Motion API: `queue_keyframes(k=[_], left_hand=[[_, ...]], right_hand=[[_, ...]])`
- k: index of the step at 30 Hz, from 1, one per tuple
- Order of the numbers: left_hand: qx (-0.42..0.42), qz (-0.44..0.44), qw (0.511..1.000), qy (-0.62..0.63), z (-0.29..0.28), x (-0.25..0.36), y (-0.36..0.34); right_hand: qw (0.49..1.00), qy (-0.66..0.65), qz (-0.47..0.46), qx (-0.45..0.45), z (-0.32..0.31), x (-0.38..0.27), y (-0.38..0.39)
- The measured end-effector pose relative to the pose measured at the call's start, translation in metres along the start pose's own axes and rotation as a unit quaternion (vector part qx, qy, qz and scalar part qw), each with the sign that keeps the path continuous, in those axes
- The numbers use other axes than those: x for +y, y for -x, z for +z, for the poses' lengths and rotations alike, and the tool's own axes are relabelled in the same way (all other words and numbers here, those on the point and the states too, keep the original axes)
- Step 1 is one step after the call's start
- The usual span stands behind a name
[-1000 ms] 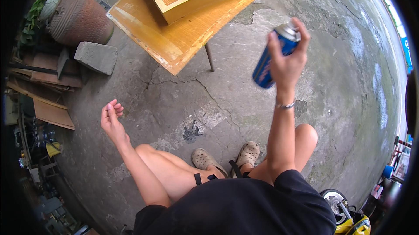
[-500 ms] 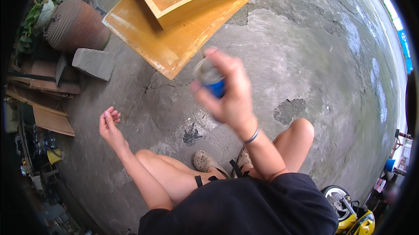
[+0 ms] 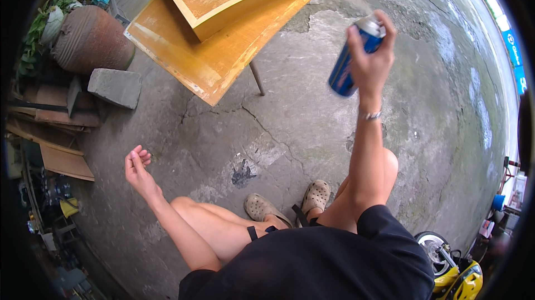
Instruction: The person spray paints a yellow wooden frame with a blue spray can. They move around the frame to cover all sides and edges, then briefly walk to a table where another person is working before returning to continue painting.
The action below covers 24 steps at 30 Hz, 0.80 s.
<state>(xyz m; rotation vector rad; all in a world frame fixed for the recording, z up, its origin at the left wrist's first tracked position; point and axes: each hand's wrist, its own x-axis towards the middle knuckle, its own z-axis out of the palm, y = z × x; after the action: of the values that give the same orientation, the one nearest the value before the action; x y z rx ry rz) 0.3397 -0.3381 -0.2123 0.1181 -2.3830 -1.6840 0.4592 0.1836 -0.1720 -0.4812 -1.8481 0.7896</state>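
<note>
Raised at the right of the middle, my right hand [image 3: 372, 63] is wrapped round a blue spray can [image 3: 342, 71] with a silvery top. The can tilts, its base down to the left, and my fingers reach over its top. At the left, above my left knee, my left hand [image 3: 139, 171] hangs in the air with loosely curled fingers and nothing visible in it. Ahead stands a yellow-brown wooden table [image 3: 214, 80] with worn edges. On it rests a shallow wooden frame-like box [image 3: 245, 0] with raised sides, cut off by the top of the picture. The can is apart from both.
A table leg [image 3: 257, 79] meets the cracked concrete floor [image 3: 223, 138]. A ribbed clay pot [image 3: 95, 38], a grey block [image 3: 115, 87] and stacked boards [image 3: 64, 161] stand at the left. A yellow motorcycle [image 3: 467, 282] is at the lower right. My beige clogs [image 3: 316, 195] are on the floor.
My right hand has swung right and away from me with the spray can, off the table's near corner. The table now appears slightly further left; my left hand has barely moved.
</note>
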Motion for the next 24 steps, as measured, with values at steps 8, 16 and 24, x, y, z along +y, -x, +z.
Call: queue_keyframes(k=[8,16,24], left_hand=[[-0.005,0.006,1.0,0.009,0.015,0.011,-0.002],[-0.013,0.016,1.0,0.006,0.01,0.009,0.005],[-0.005,0.013,1.0,0.004,0.006,0.013,0.006]], right_hand=[[0.976,-0.131,-0.044,-0.167,0.021,-0.114,0.084],[0.997,0.028,-0.036,0.066,-0.002,0.042,-0.03],[0.994,0.079,0.015,0.075,-0.016,0.016,-0.039]])
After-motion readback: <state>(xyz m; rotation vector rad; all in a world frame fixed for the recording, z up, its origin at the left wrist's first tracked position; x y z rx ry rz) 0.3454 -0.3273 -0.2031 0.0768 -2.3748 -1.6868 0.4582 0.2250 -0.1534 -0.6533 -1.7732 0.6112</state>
